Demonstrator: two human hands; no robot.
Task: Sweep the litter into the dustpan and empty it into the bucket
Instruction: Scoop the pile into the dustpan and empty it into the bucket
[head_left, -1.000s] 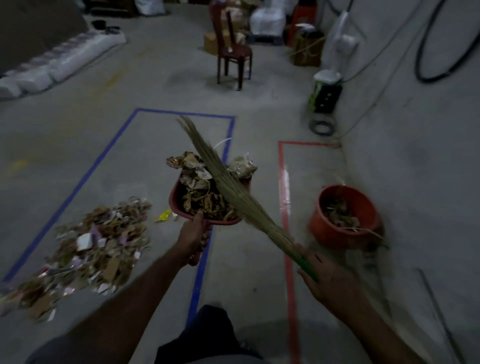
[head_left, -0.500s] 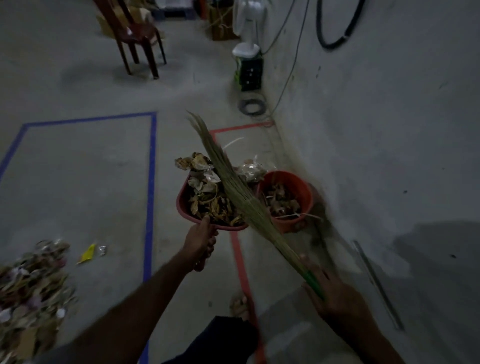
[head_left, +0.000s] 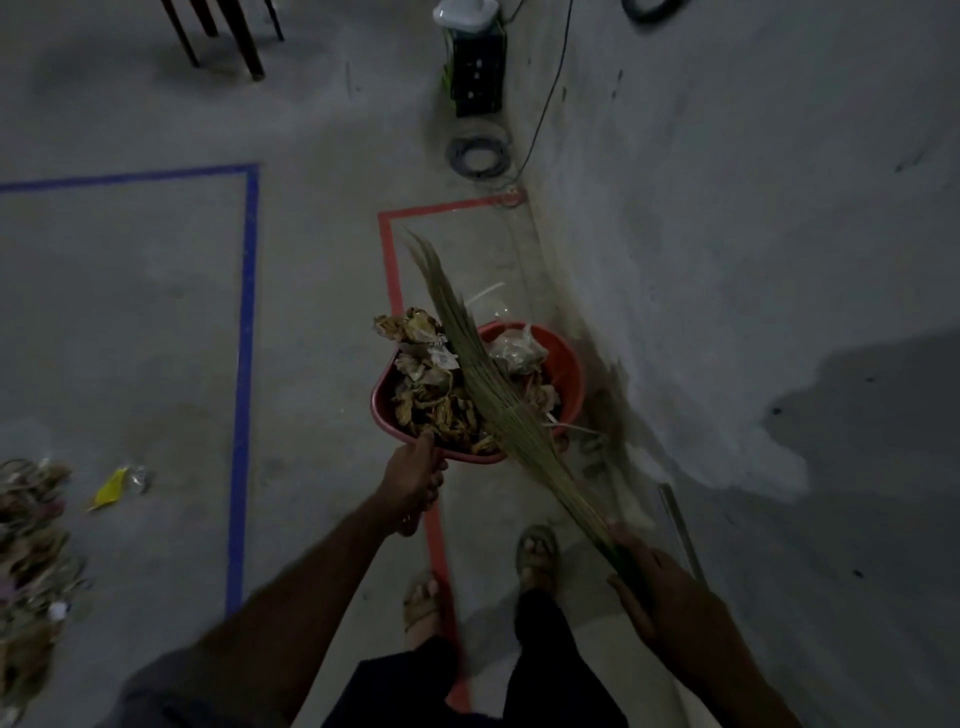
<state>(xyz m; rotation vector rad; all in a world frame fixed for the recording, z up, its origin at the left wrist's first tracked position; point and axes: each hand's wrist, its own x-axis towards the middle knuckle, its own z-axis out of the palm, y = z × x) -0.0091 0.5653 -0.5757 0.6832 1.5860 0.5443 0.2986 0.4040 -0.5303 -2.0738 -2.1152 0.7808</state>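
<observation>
The left hand (head_left: 413, 480) grips the handle of the red dustpan (head_left: 383, 410), its fingers curled around it, and the dustpan hangs in the air full of dry litter (head_left: 431, 395), its far edge over the near rim of the orange bucket (head_left: 563, 371). The right hand (head_left: 660, 587) holds the green handle end of the grass broom (head_left: 488, 395) with fingers closed on it, and the broom lies slanted across the litter. The bucket stands on the floor inside the red tape outline (head_left: 387, 260) near the wall, and more litter (head_left: 31, 530) lies far left
</observation>
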